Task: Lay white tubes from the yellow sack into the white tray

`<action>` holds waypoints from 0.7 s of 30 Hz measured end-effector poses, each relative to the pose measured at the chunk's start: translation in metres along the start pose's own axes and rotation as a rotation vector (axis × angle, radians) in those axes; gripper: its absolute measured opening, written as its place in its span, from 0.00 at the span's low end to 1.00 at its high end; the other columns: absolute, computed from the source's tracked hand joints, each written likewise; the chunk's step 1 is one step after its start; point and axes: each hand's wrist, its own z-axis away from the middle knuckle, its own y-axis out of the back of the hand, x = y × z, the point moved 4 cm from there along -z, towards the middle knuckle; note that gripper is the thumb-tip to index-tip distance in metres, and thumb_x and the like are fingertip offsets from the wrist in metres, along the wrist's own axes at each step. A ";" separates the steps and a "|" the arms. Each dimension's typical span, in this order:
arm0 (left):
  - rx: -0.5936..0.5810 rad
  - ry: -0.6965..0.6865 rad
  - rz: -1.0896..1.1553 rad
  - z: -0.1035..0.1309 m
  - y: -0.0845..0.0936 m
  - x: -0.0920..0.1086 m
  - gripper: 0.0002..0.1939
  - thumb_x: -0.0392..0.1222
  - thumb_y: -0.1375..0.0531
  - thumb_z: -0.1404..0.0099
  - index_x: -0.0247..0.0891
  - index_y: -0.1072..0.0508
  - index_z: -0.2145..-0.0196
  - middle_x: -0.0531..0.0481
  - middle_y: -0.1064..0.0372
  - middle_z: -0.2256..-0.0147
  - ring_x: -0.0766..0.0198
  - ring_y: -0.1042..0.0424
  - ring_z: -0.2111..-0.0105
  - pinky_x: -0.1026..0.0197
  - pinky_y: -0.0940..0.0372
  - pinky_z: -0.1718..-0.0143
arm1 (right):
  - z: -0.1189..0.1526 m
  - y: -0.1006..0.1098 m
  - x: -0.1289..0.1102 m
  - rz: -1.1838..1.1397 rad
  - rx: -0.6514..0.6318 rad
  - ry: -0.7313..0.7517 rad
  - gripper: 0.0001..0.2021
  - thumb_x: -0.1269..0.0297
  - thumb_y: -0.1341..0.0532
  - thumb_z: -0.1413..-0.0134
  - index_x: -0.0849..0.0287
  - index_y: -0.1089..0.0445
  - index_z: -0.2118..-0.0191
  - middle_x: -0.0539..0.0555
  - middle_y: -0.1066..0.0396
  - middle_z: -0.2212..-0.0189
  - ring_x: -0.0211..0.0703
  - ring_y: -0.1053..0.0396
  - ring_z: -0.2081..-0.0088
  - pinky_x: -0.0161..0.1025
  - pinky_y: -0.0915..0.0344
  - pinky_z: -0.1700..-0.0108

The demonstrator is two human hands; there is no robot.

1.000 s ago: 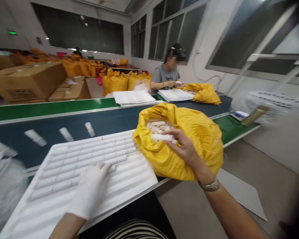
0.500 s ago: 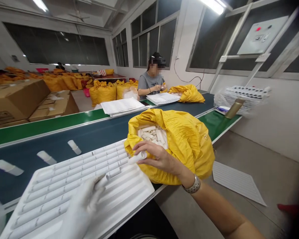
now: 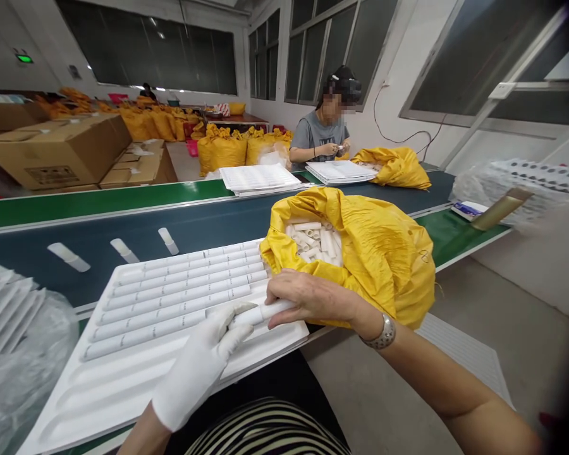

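Taking the place where the two hands meet as the centre of the dial, the white tray (image 3: pixel 123 385) spreads from 7 o'clock round past 10, its near edge running below the hands to a corner at 4. Bare grooves give open room at 8 o'clock, while rows of white tubes (image 3: pixel 171 309) fill the part from 9 to 11. The tightest side is 1 to 2 o'clock, where the yellow sack (image 3: pixel 384 246) crowds the tray's far right corner, its open mouth showing white pieces (image 3: pixel 315 240). Beyond the tray, the dark belt (image 3: pixel 208 221) has clear stretches at 11 o'clock, with three loose tubes (image 3: pixel 124 251) lying nearer 10. Half a second ago the hands stood apart, the right by the sack's near rim; now they have come together over the tray, and the sack remains against it. The gloved left hand (image 3: pixel 203 357) reaches in from 7 o'clock, thumb and fingers closed on a white tube (image 3: pixel 252 316) pointing toward 3. The bare right hand (image 3: pixel 313 297) comes from 4 o'clock, wrist arched, thumb below and fingers above, pinching a short white piece (image 3: pixel 275 308) against the tube's end; whether one sits inside the other cannot be told.
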 end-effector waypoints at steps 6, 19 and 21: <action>-0.028 0.065 0.014 0.001 0.000 -0.005 0.20 0.54 0.45 0.30 0.41 0.27 0.48 0.48 0.24 0.53 0.55 0.26 0.52 0.58 0.32 0.51 | 0.004 0.000 -0.005 -0.100 -0.001 -0.107 0.21 0.53 0.30 0.42 0.59 0.36 0.52 0.52 0.32 0.59 0.41 0.32 0.60 0.34 0.36 0.57; -0.045 -0.047 -0.009 0.021 -0.013 -0.021 0.14 0.51 0.48 0.26 0.43 0.29 0.52 0.51 0.26 0.54 0.58 0.28 0.52 0.57 0.37 0.46 | 0.014 -0.031 -0.009 -0.076 -0.201 -0.120 0.13 0.51 0.44 0.29 0.57 0.37 0.54 0.51 0.31 0.65 0.42 0.32 0.65 0.37 0.34 0.61; -0.009 -0.034 -0.024 0.024 -0.015 -0.023 0.14 0.51 0.48 0.27 0.43 0.29 0.53 0.50 0.26 0.55 0.57 0.28 0.53 0.56 0.37 0.46 | 0.014 -0.037 -0.011 -0.082 -0.233 -0.139 0.13 0.52 0.43 0.30 0.56 0.37 0.53 0.51 0.31 0.66 0.42 0.32 0.66 0.38 0.34 0.61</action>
